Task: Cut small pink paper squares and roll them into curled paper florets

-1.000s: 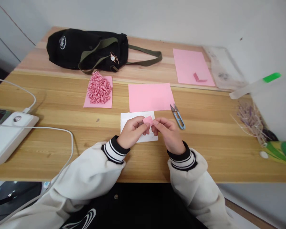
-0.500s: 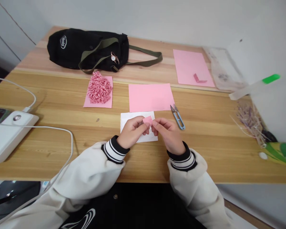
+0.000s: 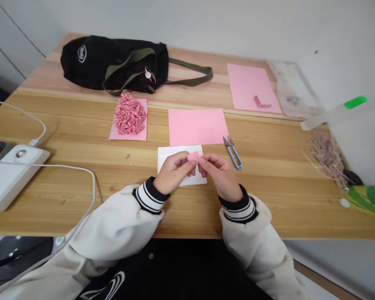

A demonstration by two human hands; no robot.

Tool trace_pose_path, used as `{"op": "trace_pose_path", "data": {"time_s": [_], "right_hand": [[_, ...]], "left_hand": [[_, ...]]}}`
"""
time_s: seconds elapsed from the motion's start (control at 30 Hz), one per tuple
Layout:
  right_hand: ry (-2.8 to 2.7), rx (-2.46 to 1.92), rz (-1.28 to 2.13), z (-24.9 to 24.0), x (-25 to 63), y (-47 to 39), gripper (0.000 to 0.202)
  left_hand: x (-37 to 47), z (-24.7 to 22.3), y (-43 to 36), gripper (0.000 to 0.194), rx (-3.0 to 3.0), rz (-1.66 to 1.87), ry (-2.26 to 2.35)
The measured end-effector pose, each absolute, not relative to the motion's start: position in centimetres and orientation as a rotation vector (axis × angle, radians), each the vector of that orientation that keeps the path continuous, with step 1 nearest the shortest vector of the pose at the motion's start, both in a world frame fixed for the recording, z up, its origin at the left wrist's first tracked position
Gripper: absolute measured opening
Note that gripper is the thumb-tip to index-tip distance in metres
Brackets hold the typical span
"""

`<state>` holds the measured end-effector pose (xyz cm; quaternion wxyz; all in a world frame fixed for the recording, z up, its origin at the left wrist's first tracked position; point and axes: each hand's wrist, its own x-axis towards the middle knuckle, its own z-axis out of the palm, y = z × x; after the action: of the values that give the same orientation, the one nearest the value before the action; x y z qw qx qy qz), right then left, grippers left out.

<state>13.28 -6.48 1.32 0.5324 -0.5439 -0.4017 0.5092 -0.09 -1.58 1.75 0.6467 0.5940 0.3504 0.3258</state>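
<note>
1. Pinching a small, flat pink paper piece above a white paper sheet, the left hand has its thumb and fingers clamped on the lower left edge; the right hand has thumb and forefinger closed together on the lower right corner.
2. Done, as far as shows: the piece is already small and separate, and a folded pink paper strip lies bent in a V on the far pink rectangular sheet.
3. Left, by my judgement: work on the held piece looks unfinished, as both hands are on it. Whether it has a crease is too small to tell.
4. Unheld: the near pink rectangular sheet, lying flat, and blue-handled metal snips beside its right edge.
</note>
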Motion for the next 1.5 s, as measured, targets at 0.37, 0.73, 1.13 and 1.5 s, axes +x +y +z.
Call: {"op": "trace_pose_path", "data": {"time_s": [0.37, 0.73, 1.13, 1.5], "right_hand": [[-0.949, -1.295, 1.218, 1.4, 13.3, -6.5, 0.019], [-0.692, -1.271, 1.270, 0.1, 13.5, -5.3, 0.042], [-0.765, -1.211, 0.836, -1.3, 12.2, 4.5, 0.036], [-0.905, -1.295, 0.803, -2.6, 13.1, 4.3, 0.032]], "left_hand": [[-0.1, 1.5, -1.6, 0.019, 1.361, 0.742, 0.795], [-1.4, 1.6, 1.3, 0.020, 1.167, 0.883, 0.896], [4.6, -0.8, 8.5, 0.017, 0.491, 1.009, 0.618], [4.6, -1.4, 8.2, 0.021, 0.586, 0.956, 0.565]]}}
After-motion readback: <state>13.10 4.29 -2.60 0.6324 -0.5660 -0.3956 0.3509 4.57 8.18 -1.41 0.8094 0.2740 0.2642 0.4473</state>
